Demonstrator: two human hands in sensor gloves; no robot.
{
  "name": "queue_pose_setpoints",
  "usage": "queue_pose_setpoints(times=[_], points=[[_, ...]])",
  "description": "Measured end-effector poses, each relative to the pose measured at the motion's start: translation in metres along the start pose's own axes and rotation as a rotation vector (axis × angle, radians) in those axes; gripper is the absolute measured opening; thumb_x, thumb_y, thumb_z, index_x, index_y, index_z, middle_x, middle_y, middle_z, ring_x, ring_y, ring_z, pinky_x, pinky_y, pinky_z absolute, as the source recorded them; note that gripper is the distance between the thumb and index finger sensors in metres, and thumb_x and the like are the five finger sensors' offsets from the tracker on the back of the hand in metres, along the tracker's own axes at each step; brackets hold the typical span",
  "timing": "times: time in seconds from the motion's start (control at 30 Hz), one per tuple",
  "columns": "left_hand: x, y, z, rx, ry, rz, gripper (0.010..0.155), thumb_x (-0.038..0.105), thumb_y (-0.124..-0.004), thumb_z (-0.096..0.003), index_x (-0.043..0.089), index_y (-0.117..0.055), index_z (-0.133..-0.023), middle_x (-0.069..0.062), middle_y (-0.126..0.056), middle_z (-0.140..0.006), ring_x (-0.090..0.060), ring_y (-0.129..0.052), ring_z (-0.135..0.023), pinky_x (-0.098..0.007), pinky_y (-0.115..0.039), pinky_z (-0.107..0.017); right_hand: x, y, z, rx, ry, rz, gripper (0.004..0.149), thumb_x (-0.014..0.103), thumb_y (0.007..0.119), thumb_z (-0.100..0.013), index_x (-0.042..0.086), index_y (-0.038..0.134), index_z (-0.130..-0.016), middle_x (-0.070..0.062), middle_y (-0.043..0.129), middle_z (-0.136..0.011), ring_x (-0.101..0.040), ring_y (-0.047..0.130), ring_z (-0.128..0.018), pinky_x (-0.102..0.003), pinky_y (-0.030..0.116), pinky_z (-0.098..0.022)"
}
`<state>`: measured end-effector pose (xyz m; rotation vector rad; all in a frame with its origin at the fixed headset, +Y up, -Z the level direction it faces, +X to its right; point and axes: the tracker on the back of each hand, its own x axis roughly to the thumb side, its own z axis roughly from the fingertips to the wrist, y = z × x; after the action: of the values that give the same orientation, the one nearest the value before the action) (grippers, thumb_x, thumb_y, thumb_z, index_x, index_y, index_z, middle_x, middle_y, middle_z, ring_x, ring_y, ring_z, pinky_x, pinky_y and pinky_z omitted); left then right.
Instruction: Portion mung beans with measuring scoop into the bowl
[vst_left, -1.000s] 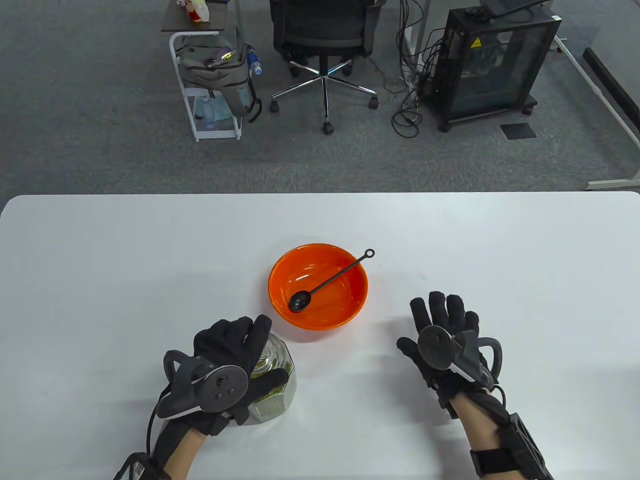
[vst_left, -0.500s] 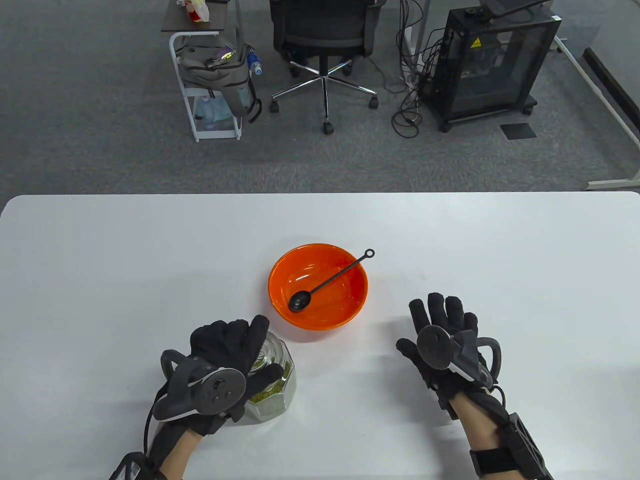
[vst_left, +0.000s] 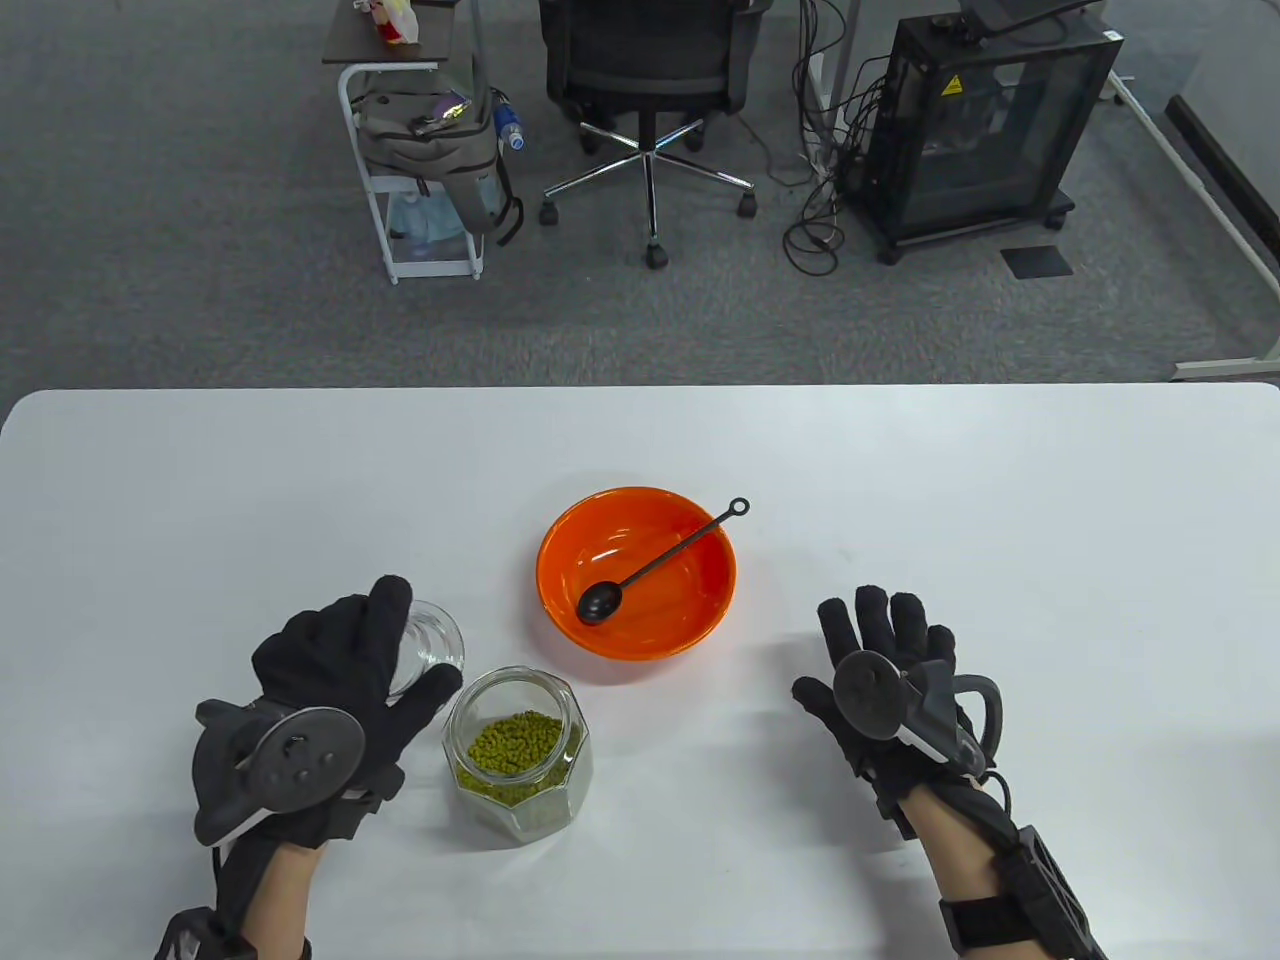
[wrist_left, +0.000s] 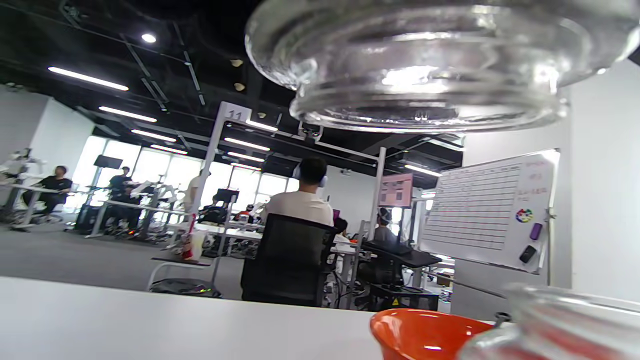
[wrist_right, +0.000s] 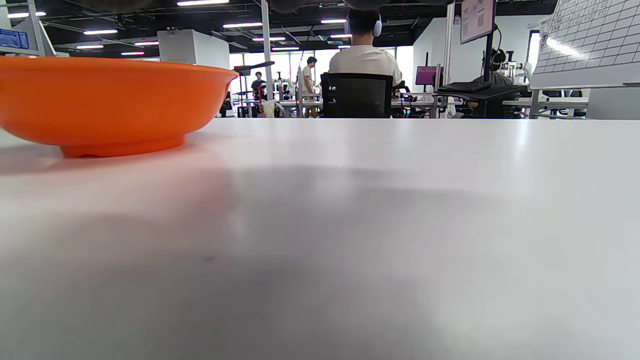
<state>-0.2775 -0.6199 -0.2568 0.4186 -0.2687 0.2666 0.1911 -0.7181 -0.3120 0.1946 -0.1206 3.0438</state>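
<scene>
A faceted glass jar of green mung beans stands uncovered at the table's front, left of centre; its rim shows at the lower right of the left wrist view. My left hand grips the jar's glass lid, lifted off to the jar's left; the lid fills the top of the left wrist view. The orange bowl stands mid-table, also seen as bowl and bowl. A black measuring scoop lies in it, handle over the far-right rim. My right hand rests flat on the table, right of the bowl, holding nothing.
The white table stretches wide on all sides of the bowl. Beyond its far edge stand an office chair, a small cart with a backpack and a black cabinet.
My left hand has lifted the glass lid off the jar and carried it to the left, uncovering the mung beans. The right hand, bowl and scoop have not moved.
</scene>
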Motion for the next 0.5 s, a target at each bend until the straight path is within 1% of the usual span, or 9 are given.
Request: queue_pose_setpoints(times=[0.13, 0.27, 0.37, 0.5], points=[[-0.030, -0.016, -0.001, -0.065, 0.093, -0.015, 0.086, 0.073, -0.067, -0.0515, 0.013, -0.049, -0.112, -0.024, -0.067, -0.100, -0.044, -0.074, -0.072, -0.064, -0.057, -0.062, 0.000, 0.001, 0.000, 0.002, -0.001, 0.002, 0.084, 0.067, 0.060, -0.043, 0.026, 0.035, -0.112, -0.017, 0.031, -0.119, -0.055, 0.036, -0.105, -0.073, 0.042, -0.071], [-0.052, -0.035, 0.000, -0.149, 0.177, -0.030, 0.086, 0.071, -0.069, -0.0518, 0.013, -0.047, -0.112, -0.025, -0.064, -0.101, -0.045, -0.073, -0.073, -0.065, -0.057, -0.062, 0.000, 0.000, 0.000, 0.004, 0.001, 0.004, 0.084, 0.067, 0.060, -0.043, 0.026, 0.035, -0.112, -0.017, 0.031, -0.119, -0.055, 0.036, -0.105, -0.073, 0.042, -0.071], [-0.063, -0.048, -0.001, -0.191, 0.224, -0.050, 0.087, 0.070, -0.069, -0.0518, 0.012, -0.046, -0.112, -0.026, -0.063, -0.101, -0.045, -0.073, -0.073, -0.065, -0.057, -0.062, -0.001, -0.001, 0.000, -0.001, 0.003, -0.001, 0.084, 0.067, 0.061, -0.044, 0.026, 0.035, -0.112, -0.017, 0.031, -0.119, -0.055, 0.036, -0.105, -0.073, 0.042, -0.071], [-0.075, -0.065, -0.001, -0.268, 0.278, -0.066, 0.088, 0.067, -0.075, -0.0511, 0.009, -0.046, -0.111, -0.028, -0.062, -0.102, -0.047, -0.074, -0.072, -0.066, -0.059, -0.061, 0.000, 0.000, 0.000, -0.002, -0.001, 0.009, 0.084, 0.067, 0.061, -0.043, 0.026, 0.035, -0.112, -0.017, 0.031, -0.119, -0.055, 0.036, -0.106, -0.073, 0.042, -0.071]])
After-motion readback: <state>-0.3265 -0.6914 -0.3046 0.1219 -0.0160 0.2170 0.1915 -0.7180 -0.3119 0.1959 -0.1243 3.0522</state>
